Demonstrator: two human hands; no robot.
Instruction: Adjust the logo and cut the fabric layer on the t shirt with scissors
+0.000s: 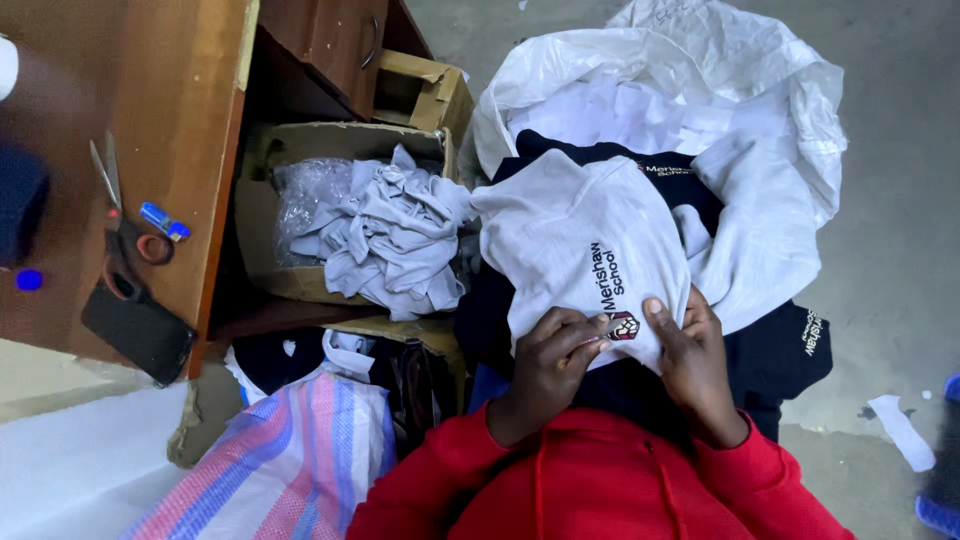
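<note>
I see my left hand (pixel 548 365) and right hand (pixel 692 350) both pinching the near hem of a soft grey garment (pixel 585 255), fingers closed on the cloth either side of its small embroidered crest (pixel 622 325), probably to keep that patch taut. The garment lies on my lap over dark navy clothes (pixel 775 350). Beside the counter's (pixel 170 120) right edge, a cardboard box (pixel 262 215) holds crumpled grey fabric (pixel 385 240); scissors (pixel 118 205) lie flat on the wood.

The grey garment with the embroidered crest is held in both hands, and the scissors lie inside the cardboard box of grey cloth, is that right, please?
Not quite: in the head view the scissors lie on the wooden desk, not in the cardboard box. Both the left hand and right hand do hold the grey garment.
</note>
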